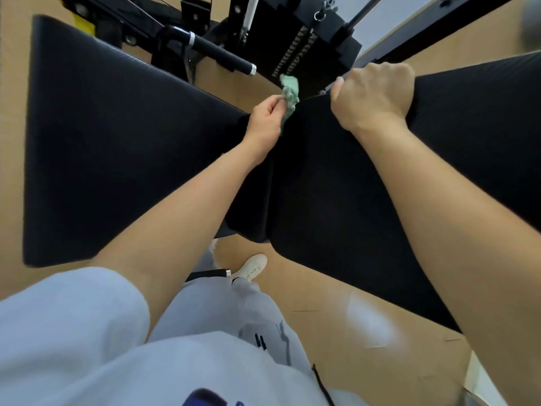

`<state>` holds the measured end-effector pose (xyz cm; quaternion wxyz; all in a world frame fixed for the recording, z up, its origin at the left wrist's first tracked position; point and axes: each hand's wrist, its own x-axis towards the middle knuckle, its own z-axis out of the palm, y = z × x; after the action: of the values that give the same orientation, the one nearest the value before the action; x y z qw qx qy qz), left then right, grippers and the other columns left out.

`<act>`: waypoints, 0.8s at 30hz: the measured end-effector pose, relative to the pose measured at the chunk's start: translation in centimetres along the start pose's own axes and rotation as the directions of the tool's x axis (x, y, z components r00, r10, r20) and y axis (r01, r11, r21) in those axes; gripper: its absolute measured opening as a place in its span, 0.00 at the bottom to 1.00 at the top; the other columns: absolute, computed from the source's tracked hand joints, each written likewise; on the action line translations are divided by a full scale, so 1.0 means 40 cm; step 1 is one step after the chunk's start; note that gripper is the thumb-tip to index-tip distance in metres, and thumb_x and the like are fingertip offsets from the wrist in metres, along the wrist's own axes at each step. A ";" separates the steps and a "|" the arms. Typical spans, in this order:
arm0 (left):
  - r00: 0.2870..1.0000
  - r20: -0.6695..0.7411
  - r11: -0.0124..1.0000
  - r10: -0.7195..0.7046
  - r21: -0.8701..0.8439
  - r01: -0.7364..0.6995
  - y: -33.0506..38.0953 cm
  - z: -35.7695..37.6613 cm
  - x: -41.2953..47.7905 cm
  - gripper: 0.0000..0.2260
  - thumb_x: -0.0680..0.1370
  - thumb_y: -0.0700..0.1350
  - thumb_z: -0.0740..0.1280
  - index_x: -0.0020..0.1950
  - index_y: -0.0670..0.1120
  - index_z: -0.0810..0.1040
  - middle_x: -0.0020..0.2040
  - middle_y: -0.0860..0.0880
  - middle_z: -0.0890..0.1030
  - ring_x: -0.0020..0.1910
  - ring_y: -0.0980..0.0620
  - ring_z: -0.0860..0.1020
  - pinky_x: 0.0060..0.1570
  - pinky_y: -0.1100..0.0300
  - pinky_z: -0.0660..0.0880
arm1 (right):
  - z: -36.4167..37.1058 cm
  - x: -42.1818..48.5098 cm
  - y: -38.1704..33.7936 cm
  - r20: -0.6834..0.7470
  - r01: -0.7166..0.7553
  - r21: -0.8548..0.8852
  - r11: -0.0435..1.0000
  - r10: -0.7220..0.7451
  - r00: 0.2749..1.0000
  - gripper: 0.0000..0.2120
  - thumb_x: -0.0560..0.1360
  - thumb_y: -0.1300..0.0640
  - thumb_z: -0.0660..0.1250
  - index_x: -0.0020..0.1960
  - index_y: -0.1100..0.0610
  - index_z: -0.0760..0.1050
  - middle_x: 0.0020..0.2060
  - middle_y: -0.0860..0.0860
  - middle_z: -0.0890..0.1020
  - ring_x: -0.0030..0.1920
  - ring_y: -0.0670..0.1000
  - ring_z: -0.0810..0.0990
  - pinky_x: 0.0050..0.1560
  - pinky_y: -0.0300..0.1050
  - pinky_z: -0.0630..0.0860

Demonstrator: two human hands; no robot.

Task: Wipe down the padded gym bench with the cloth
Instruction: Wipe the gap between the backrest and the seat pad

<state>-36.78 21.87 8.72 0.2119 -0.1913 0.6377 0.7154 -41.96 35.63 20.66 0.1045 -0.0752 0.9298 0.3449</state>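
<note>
The black padded gym bench has two pads: a long one on the left [117,148] and a second one on the right [336,194]. They meet at a gap in the middle of the view. My left hand [266,121] pinches a crumpled green cloth [289,95] at the far end of that gap, between the pads. My right hand [374,95] is closed over the far edge of the right pad, fingers curled behind it.
Behind the bench stands a black weight machine with a weight stack [295,51] and a padded handle bar [222,54]. The floor [336,306] is light wood. My foot in a white shoe [251,268] stands under the bench by a black frame tube [209,273].
</note>
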 end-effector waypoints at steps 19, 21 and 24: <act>0.838 0.144 0.840 -0.527 0.242 0.486 -0.292 -0.115 -0.358 0.06 0.75 0.49 0.68 0.42 0.47 0.78 0.36 0.44 0.73 0.35 0.46 0.70 0.38 0.54 0.68 | -0.057 -0.047 -0.006 0.141 0.044 -0.185 0.982 -0.018 0.990 0.15 0.83 0.56 0.63 0.43 0.65 0.79 0.27 0.57 0.66 0.30 0.56 0.69 0.41 0.49 0.68; 0.847 0.016 0.840 -0.532 0.136 0.525 -0.284 -0.141 -0.326 0.06 0.71 0.49 0.65 0.40 0.47 0.74 0.40 0.45 0.73 0.40 0.45 0.71 0.41 0.50 0.68 | -0.046 -0.034 -0.005 0.060 0.009 -0.133 0.991 -0.001 0.998 0.23 0.86 0.51 0.56 0.41 0.65 0.77 0.27 0.58 0.66 0.35 0.58 0.75 0.42 0.50 0.68; 0.883 -0.070 0.877 -0.464 -0.176 0.447 -0.254 -0.168 -0.216 0.08 0.78 0.46 0.62 0.43 0.43 0.77 0.44 0.42 0.79 0.45 0.42 0.79 0.47 0.48 0.77 | -0.029 -0.020 -0.010 -0.017 -0.040 -0.021 0.999 0.039 0.999 0.29 0.86 0.46 0.48 0.37 0.64 0.70 0.29 0.60 0.69 0.35 0.58 0.71 0.41 0.52 0.66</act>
<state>-23.98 15.68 4.22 0.3236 -0.3911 0.5280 0.6808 -41.26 34.62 21.49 0.0891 -0.0607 0.9282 0.3562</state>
